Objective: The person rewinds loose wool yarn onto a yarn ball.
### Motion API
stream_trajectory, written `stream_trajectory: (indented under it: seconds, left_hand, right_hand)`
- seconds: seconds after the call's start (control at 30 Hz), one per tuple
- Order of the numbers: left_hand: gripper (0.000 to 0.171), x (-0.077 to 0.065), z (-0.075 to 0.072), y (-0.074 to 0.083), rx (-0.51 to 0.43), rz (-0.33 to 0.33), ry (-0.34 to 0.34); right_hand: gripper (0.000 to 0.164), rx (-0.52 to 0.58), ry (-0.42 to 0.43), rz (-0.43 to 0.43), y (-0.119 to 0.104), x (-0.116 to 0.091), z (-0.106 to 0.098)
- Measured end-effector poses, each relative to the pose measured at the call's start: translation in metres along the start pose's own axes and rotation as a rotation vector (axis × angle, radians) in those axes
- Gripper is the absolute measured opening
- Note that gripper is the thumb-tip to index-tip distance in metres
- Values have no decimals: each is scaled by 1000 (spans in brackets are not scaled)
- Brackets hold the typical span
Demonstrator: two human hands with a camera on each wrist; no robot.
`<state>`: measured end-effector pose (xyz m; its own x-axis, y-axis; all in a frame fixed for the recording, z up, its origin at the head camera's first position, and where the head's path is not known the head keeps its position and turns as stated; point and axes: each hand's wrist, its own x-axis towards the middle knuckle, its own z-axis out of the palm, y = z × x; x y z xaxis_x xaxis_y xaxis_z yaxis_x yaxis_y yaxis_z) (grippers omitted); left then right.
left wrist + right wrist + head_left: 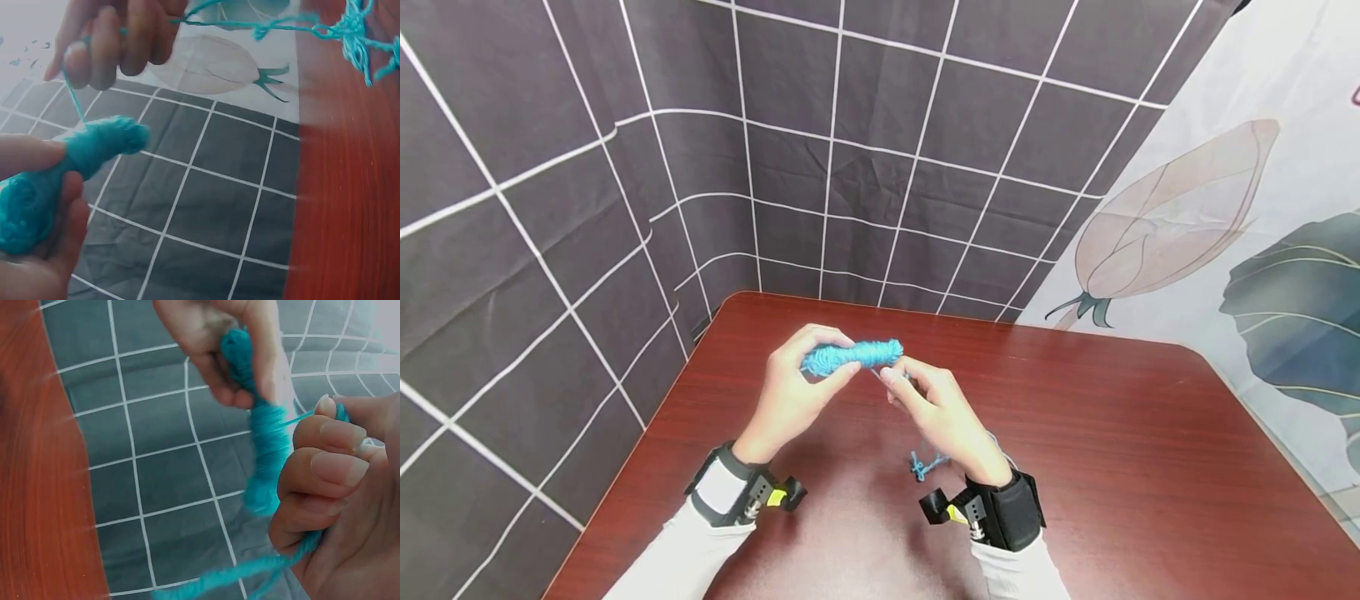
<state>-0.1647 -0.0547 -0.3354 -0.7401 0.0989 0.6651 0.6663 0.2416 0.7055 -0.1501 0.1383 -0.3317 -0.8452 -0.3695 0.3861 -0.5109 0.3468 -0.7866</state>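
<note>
A turquoise yarn skein [872, 353], wound tight round its middle, is held above the table in my left hand [792, 385]. In the left wrist view the thumb and fingers grip one bulging end of the skein [100, 145], and its other end sticks out free. My right hand [936, 408] is close to that free end, fingers curled round a yarn strand [300, 417]. The strand runs taut from the skein into the right hand. Below that hand a loose tail [237, 573] hangs out. Tangled yarn [925, 467] shows beneath the right wrist.
A reddish-brown wooden table [1135, 450] lies under both hands. Behind it and at the left hangs a dark grey cloth [880, 183] with white grid lines. At the right is a white cloth [1157, 292] printed with a bud and leaves. Both wrists wear black camera straps [1011, 508].
</note>
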Motion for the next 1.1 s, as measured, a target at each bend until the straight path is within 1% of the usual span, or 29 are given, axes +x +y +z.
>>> stream_trajectory:
  seconds: [0.07,0.13,0.2,0.27,0.37,0.47,0.5,0.57,0.63,0.73,0.77,0.83,0.9,0.97,1.03,1.1]
  left_hand:
    - [25,-1,2,-9,50,20,-38]
    - [24,-2,4,-18,72,27,-83]
    - [23,-3,4,-21,77,27,-133]
    - [22,-3,3,-17,73,40,-205]
    - [20,-2,0,-3,10,69,-351]
    - [20,-2,-4,14,-90,109,-496]
    - [20,-1,-5,17,-128,118,-534]
    - [20,-1,-7,20,-197,146,-589]
    - [21,0,-8,20,-269,173,-613]
    - [22,1,-8,20,-380,198,-600]
    - [22,1,-8,19,-413,197,-583]
    - [23,0,-7,16,-484,174,-534]
    - [25,-1,-5,12,-567,124,-469]
    - [28,-2,-4,7,-691,59,-393]
    - [32,-3,-3,2,-814,-11,-296]
    - [32,-3,-3,-1,-893,-76,-187]
  right_hand:
    - [32,12,-4,20,0,-1,-2]
    - [37,27,-10,33,0,-2,-4]
    - [40,32,-10,35,-1,-2,-6]
    - [42,34,2,47,-1,-2,-8]
    - [42,42,29,57,-1,-3,-11]
    - [42,23,60,60,-1,-3,-13]
    - [42,11,69,55,0,-3,-13]
    - [42,-16,86,47,1,-3,-13]
    - [42,-28,93,44,2,-3,-13]
    - [43,-39,85,46,5,-2,-12]
    - [44,-28,78,52,5,-2,-11]
    - [45,-14,67,64,6,-1,-9]
    - [44,15,54,76,6,0,-8]
    - [39,28,39,74,4,0,-7]
    - [32,17,31,57,-1,0,-6]
    - [28,-5,9,27,-8,-1,-6]
